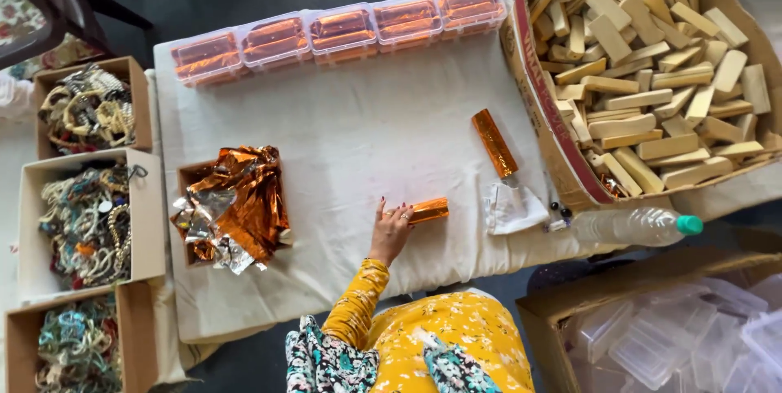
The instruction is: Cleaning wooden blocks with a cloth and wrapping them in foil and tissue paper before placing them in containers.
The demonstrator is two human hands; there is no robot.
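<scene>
My left hand reaches from a yellow flowered sleeve onto the white cloth-covered table. Its fingers lie on the left end of a short block wrapped in orange foil, pressing it to the cloth. A second, longer foil-wrapped block lies apart, up and to the right. A small box of crumpled orange and silver foil sheets stands to the left of the hand. My right hand is out of sight.
Several clear plastic boxes of orange wrapped blocks line the far edge. A big cardboard box of bare wooden blocks sits right, a water bottle and white cloth below it. Boxes of braided cords stand left, empty clear containers bottom right.
</scene>
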